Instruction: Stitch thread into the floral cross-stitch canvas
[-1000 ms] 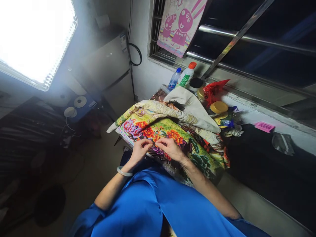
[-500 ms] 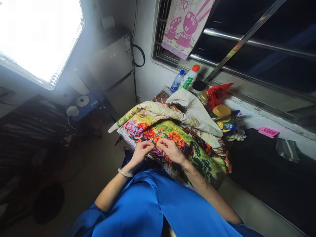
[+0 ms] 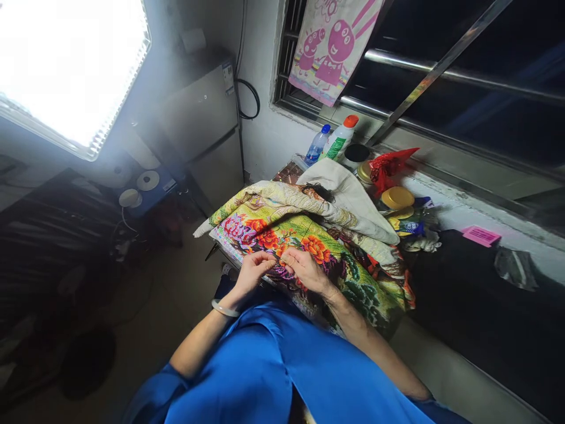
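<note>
A flowered embroidery cloth [image 3: 353, 277] in red, orange, green and yellow lies bunched over a small table in front of me. My left hand [image 3: 252, 271], with a pale bangle on its wrist, rests on the cloth's near edge, fingers curled in a pinch. My right hand [image 3: 305, 268] sits right beside it on the cloth, fingers also bent and pinched together. The fingertips of both hands nearly meet. Whatever they pinch is too small to see. A cream cloth [image 3: 348, 194] lies folded over the far part of the embroidery.
Behind the cloth stand a water bottle [image 3: 316, 144], a white bottle with an orange cap [image 3: 339, 138], a red bag [image 3: 388, 165] and yellow lids [image 3: 396, 197]. A pink cartoon towel [image 3: 331, 47] hangs at the barred window. A bright lamp panel [image 3: 66, 65] shines at upper left.
The view has shifted slightly. Both hands stay on the cloth's near edge, and their fingertips have drawn a little closer together.
</note>
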### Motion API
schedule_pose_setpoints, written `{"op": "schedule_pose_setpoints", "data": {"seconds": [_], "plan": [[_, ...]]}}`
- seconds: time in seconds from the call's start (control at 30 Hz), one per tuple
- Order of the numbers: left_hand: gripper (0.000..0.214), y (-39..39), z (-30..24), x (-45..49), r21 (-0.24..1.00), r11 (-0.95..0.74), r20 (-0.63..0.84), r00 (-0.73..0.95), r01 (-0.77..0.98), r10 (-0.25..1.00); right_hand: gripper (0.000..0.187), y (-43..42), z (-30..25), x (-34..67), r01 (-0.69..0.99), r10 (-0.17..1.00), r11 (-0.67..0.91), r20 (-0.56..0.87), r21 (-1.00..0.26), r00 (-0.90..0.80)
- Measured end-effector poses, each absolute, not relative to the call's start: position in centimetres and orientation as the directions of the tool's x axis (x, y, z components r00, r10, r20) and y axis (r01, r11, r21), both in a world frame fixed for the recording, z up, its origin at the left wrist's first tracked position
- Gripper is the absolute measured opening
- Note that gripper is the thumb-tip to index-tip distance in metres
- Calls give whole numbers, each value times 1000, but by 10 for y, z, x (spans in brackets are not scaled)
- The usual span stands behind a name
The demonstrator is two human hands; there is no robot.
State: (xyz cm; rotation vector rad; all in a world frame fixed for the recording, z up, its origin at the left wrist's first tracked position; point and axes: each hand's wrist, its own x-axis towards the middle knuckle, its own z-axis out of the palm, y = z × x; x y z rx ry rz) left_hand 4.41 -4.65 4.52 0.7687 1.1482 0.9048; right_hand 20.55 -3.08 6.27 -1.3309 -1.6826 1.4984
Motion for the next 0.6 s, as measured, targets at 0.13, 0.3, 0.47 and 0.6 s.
{"op": "schedule_pose_setpoints", "data": {"seconds": [0.13, 0.3, 0.47, 0.6], "plan": [[32, -48, 43, 44, 876, 440, -420, 137, -195, 897, 37, -33, 64, 203, 298, 881, -138, -254, -945, -398], [33, -49, 44, 43, 876, 434, -414, 132, -210, 901, 40, -34, 64, 200, 312, 894, -98, -221, -945, -389], [33, -49, 45, 45, 876, 425, -412, 106, -225, 905, 41, -33, 62, 201, 335, 910, -45, -176, -941, -374], [31, -49, 45, 45, 879, 420, -409, 95, -224, 908, 38, -33, 62, 201, 335, 895, -73, -209, -940, -393]]}}
